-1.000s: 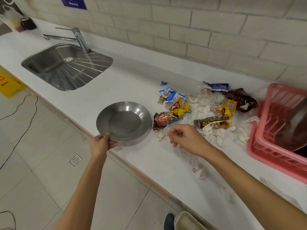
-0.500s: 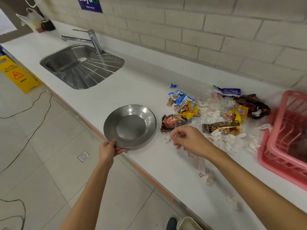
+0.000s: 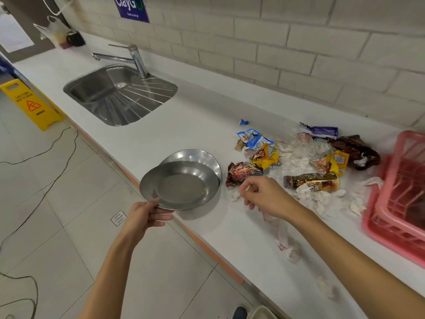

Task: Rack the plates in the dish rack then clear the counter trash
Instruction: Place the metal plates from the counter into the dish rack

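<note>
Left hand: the left hand (image 3: 147, 217) grips the near rim of the upper plate (image 3: 181, 185), thumb on top and fingers curled underneath.
Upper plate: steel, at the front edge of the desk (image 3: 230, 240), its near rim sticking out past that edge; it overlaps the lower plate (image 3: 200, 156). Whether the two touch I cannot tell.
Lower plate: steel, lying on the desk just behind the upper one.
Right hand: the right hand (image 3: 264, 194) hovers over the desk beside the plates, fingers loosely curled, nothing visibly held.
Trash: wrappers (image 3: 264, 155), a brown bottle (image 3: 310, 180) on its side and crumpled tissue (image 3: 322, 201), heaped mid-desk between the plates and the rack.
Dish rack: pink dish rack (image 3: 377, 229) at the desk's right end, touching the tissue.
Sink: steel sink (image 3: 119, 93) with a faucet (image 3: 138, 58), far left along the desk, well apart from the plates.
</note>
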The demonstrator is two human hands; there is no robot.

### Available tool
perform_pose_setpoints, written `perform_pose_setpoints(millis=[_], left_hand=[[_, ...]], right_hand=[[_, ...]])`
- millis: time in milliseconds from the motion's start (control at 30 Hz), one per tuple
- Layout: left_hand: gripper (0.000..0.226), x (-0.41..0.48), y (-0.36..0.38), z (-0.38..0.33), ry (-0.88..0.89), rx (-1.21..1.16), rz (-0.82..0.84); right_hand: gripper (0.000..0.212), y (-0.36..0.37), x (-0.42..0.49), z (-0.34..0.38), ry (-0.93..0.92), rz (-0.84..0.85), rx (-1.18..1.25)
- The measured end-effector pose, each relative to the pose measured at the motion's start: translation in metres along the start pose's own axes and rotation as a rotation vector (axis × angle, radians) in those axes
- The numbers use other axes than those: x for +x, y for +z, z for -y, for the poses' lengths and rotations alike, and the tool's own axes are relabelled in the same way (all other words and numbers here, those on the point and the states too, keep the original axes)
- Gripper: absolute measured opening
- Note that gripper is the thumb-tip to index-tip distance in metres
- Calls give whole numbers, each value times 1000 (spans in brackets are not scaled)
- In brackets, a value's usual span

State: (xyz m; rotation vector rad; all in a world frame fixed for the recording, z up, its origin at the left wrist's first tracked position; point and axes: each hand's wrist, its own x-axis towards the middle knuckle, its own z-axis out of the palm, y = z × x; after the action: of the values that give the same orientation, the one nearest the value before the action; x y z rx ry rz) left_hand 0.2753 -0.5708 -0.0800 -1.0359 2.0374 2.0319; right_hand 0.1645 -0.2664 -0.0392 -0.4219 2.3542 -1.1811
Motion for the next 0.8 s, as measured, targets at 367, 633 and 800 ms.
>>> perform_pose_setpoints(millis=[367, 633, 800], left_hand=[[45, -29, 90, -53, 180, -136, 318], [37, -26, 214, -71, 164, -159, 685], [74, -44, 303, -78, 170, -89, 939]], right_hand=[[31, -86, -5, 4, 108, -263, 187], [21, -183, -79, -7, 130, -524, 98], [30, -254, -130, 0, 186, -724, -48]])
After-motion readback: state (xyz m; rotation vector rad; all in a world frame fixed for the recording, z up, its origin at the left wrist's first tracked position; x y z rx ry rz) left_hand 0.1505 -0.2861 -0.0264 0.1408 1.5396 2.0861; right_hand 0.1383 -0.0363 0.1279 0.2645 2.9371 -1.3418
